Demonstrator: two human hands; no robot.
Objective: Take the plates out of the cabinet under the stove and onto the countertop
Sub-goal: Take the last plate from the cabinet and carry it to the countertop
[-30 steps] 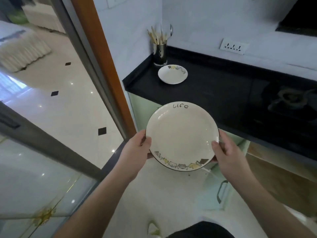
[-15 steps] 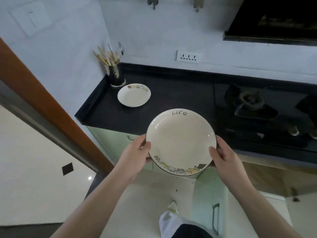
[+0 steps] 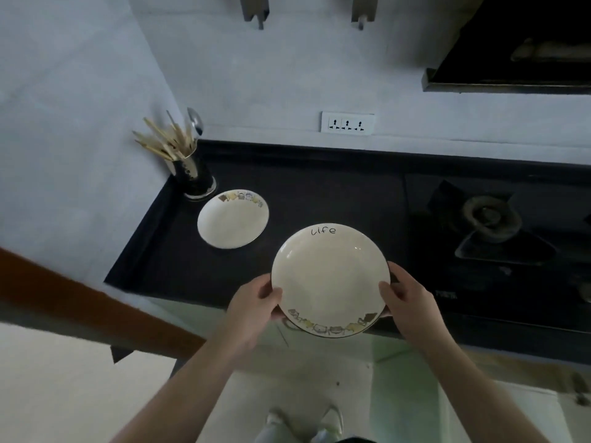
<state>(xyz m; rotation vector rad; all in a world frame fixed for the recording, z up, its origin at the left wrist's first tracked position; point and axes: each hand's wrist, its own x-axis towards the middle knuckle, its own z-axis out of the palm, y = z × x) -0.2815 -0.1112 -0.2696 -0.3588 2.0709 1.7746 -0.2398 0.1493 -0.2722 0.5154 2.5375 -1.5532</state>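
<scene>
I hold a cream plate (image 3: 329, 276) with "life" written on its far rim and a cat border on its near rim. My left hand (image 3: 252, 306) grips its left edge and my right hand (image 3: 407, 303) grips its right edge, thumbs on top. The plate hangs over the front edge of the black countertop (image 3: 319, 199). A second, smaller cream plate (image 3: 232, 220) with the same border lies flat on the countertop at the back left.
A dark cup of chopsticks and a spoon (image 3: 192, 174) stands in the back left corner, touching distance from the smaller plate. The gas stove burner (image 3: 491, 219) sits to the right. Green cabinet fronts (image 3: 399, 375) lie below the counter. A wall socket (image 3: 347, 123) is behind.
The view has swung right and closer to the counter. The plate in both hands has moved forward, from in front of the cabinet to above the countertop's front edge.
</scene>
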